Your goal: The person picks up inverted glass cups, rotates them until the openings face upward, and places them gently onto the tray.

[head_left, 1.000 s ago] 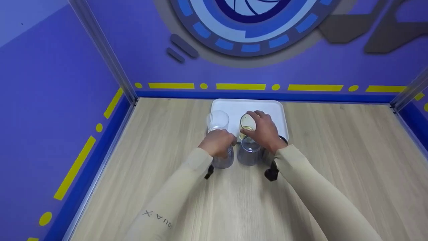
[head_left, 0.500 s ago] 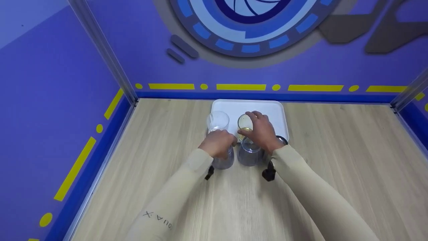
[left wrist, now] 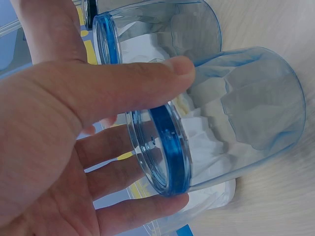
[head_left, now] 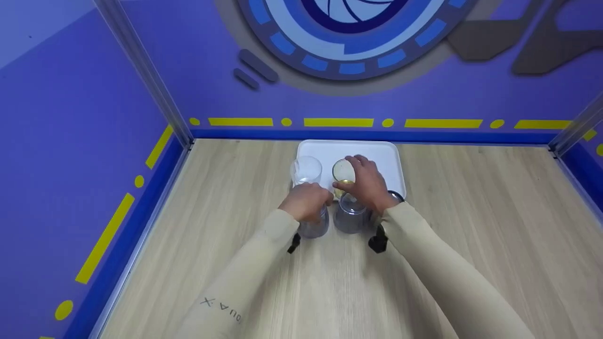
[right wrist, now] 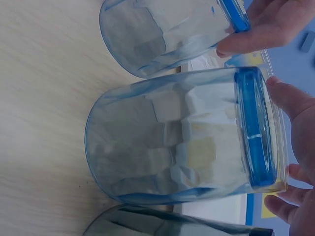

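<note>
My left hand grips the blue-banded top of a clear jar, its thumb along the upper side and its fingers round the lid. The jar stands at the front left of the group. At the tray's front, my right hand holds a clear, yellow-tinted container between thumb and fingers. A second blue-banded clear jar stands just in front of this container and hides part of it in the right wrist view. Behind the left hand is another clear container.
The white tray lies against the back wall. A dark-rimmed clear jar stands at the right, partly hidden under the right forearm. Blue-purple panels enclose the wooden table at the back and sides.
My right hand has shifted slightly left with the yellow-tinted container, closer to the left hand. The left hand stays on its jar.
</note>
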Tool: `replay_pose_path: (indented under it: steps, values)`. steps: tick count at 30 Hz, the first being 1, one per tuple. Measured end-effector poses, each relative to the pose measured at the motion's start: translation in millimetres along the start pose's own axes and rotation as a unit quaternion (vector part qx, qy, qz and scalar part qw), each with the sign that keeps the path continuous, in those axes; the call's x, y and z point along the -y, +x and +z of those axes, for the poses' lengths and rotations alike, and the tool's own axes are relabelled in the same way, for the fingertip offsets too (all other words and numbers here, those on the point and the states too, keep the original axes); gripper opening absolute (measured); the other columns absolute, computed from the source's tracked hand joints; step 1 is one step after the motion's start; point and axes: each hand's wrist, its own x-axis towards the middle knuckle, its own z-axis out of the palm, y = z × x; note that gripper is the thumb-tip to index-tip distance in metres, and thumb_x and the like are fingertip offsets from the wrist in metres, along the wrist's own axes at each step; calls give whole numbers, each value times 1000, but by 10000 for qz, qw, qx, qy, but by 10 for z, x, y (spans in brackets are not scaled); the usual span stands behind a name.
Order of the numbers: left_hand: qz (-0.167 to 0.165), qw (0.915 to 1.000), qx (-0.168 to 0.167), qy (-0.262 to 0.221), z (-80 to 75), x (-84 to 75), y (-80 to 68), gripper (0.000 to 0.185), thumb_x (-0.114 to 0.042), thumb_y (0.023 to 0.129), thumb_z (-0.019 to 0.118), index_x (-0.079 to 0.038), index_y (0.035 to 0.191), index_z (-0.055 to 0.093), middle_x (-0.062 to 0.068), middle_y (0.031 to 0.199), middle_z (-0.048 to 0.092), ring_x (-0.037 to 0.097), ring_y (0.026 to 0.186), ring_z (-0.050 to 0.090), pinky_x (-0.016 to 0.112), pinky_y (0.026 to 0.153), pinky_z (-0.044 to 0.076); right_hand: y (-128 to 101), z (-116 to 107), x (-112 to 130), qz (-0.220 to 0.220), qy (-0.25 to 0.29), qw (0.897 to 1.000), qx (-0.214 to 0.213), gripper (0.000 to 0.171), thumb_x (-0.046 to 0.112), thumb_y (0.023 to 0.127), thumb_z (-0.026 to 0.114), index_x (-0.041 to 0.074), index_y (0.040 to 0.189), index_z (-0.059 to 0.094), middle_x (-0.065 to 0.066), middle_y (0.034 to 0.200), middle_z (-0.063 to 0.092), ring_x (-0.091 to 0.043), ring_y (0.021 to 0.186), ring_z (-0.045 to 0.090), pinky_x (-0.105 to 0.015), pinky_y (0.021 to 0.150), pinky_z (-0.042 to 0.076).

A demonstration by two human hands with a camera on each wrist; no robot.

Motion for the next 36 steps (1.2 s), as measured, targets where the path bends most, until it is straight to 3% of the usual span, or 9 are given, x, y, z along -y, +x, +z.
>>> replay_pose_path:
  steps: [14,27,36]
  values:
    - [-170,9998,14,-135,-30,-3,-34,44,-7,74,80,-16,116,70,2,114,71,22,104,65,36,93,53,-99,-213,-63,-256,88,9994,-226,85,52,79,74,13,146,38,-19,152,34,-38,138,36,-54,112,35]
    - [-194,9996,79,-207,-12,-10,-25,45,-5,75,79,-16,117,69,2,115,70,22,105,65,36,94,52,-295,-356,-240,-356,-437,9984,-73,84,55,78,73,13,144,41,-18,149,40,-38,135,41,-57,108,38]
    - [-94,9997,44,-212,-6,-29,-37,45,-8,75,80,-16,118,68,1,116,70,21,106,65,36,94,52,-495,-467,-372,-344,-622,9972,252,85,51,77,76,14,145,40,-18,151,36,-40,135,40,-57,106,40]
